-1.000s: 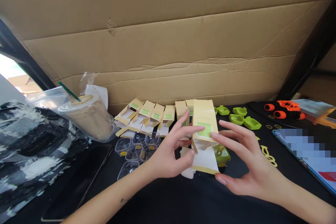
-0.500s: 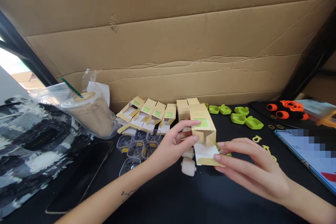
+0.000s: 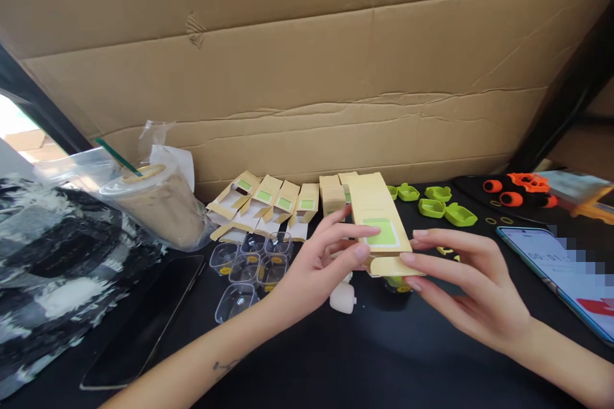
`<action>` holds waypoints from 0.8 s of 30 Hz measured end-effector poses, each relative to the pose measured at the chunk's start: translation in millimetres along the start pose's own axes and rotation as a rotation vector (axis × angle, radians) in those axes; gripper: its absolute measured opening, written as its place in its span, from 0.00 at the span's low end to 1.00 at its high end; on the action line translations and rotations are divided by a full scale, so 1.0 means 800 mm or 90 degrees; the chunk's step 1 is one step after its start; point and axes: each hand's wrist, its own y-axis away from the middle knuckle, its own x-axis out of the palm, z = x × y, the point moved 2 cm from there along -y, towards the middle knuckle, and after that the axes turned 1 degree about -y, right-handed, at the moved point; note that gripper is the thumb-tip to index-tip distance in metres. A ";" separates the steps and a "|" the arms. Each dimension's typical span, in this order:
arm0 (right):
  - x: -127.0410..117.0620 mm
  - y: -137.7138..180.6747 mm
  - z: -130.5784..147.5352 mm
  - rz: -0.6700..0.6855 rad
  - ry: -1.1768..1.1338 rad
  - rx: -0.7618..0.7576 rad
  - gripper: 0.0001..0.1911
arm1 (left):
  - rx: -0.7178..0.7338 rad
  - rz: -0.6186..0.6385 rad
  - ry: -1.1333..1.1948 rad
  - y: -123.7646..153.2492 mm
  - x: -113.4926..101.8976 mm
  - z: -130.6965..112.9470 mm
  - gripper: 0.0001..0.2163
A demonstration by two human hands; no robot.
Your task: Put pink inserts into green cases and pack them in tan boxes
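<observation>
A small tan carton (image 3: 378,217) with a green label on top is held above the black table between both hands. My left hand (image 3: 319,265) grips its left side with fingers and thumb. My right hand (image 3: 460,281) pinches the folded flap at its near end. Under the carton lie a white roller piece (image 3: 343,298) and a green plastic part (image 3: 397,282), mostly hidden. A row of open tan cartons (image 3: 268,201) with green labels lies behind my left hand.
Clear plastic cups (image 3: 249,271) sit by the left wrist. An iced drink in a plastic bag (image 3: 153,208) and a dark phone (image 3: 144,326) are at left. Green lids (image 3: 439,208), orange parts (image 3: 520,188) and a lit phone (image 3: 561,268) are at right. A cardboard wall (image 3: 307,77) stands behind.
The carton's white flap, hanging open before, is now folded against the near end under my right fingers. The carton dropped toward the table, then rose again and tilted flatter.
</observation>
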 end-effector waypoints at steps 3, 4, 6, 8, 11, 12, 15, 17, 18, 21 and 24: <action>0.001 0.000 0.000 -0.009 -0.016 0.007 0.18 | -0.007 -0.007 0.004 0.000 0.001 -0.001 0.09; 0.001 0.000 0.000 -0.008 -0.015 0.007 0.18 | -0.009 -0.005 0.005 0.001 0.002 -0.001 0.09; 0.001 0.000 0.002 -0.002 -0.007 0.003 0.16 | -0.012 0.001 0.005 0.002 0.003 -0.002 0.09; 0.000 0.000 0.003 -0.003 -0.006 0.000 0.15 | -0.017 0.000 -0.004 0.003 0.004 -0.002 0.09; -0.001 0.000 0.005 0.000 -0.009 0.003 0.15 | -0.009 -0.007 -0.027 0.004 0.005 -0.004 0.09; -0.001 0.000 0.005 0.003 -0.006 0.007 0.15 | -0.005 -0.009 -0.040 0.004 0.004 -0.005 0.09; 0.000 0.000 0.005 0.008 0.005 0.019 0.14 | 0.008 -0.012 -0.085 0.003 0.003 -0.007 0.09; 0.000 -0.001 0.004 0.008 0.004 0.020 0.14 | 0.014 -0.012 -0.102 0.003 0.002 -0.007 0.10; 0.000 -0.001 0.004 0.010 0.001 0.019 0.14 | 0.019 -0.010 -0.108 0.003 0.002 -0.006 0.10; 0.000 -0.002 0.004 0.023 -0.007 0.008 0.13 | 0.036 0.004 -0.132 0.003 0.002 -0.003 0.10; -0.001 -0.003 0.003 0.032 -0.012 -0.010 0.13 | 0.041 0.026 -0.134 0.005 0.002 0.000 0.10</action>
